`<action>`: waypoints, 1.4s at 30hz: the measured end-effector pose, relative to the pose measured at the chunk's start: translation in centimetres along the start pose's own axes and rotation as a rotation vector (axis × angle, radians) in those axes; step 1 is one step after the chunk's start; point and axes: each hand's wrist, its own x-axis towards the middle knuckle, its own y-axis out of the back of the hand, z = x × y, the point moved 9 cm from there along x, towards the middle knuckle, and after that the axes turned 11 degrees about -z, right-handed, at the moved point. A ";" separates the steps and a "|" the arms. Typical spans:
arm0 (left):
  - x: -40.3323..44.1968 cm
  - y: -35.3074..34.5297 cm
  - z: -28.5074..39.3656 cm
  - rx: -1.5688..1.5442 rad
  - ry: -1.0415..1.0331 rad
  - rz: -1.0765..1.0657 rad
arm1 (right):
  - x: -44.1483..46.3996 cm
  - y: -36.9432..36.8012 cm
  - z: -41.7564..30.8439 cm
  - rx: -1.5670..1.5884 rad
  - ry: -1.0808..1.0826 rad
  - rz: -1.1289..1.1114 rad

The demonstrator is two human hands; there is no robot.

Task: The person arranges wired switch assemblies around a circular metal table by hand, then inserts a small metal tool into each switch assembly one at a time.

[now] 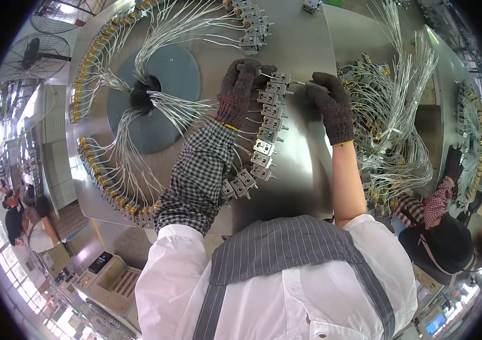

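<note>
My left hand point(240, 85), in a dark knitted glove, is closed around a white wire point(267, 75) beside the top of a curved row of small metal box-shaped parts point(272, 111). Each part has a short shaft pointing right, and white wires run from their left side. On the right of the row, my right hand point(329, 97), gloved the same way, has its fingertips pinched together. A thin silvery rod point(297, 83) runs from the top part to those fingertips; what exactly they grip is too small to tell.
A round grey disc point(187, 79) with a dark central hub gathers bundles of white wires point(173, 107). Yellow-tipped ends point(96, 170) line the metal table's point(303, 34) rim. More metal parts point(254, 28) stand at the back. A wire heap point(382, 96) lies right, near a co-worker point(442, 238).
</note>
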 end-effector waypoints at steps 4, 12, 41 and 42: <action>0.1 0.2 -0.3 0.001 -0.033 -0.032 | -0.4 -0.1 0.3 0.057 -0.066 0.000; -0.1 0.2 -0.2 0.022 -0.046 -0.046 | -0.3 -0.2 0.9 0.159 -0.098 0.008; 0.4 -1.9 -0.1 0.252 -0.209 -0.164 | -0.5 1.9 2.7 0.037 -0.056 0.016; 0.4 -1.9 -0.3 0.226 -0.202 -0.157 | -0.5 1.8 3.6 0.153 -0.112 -0.015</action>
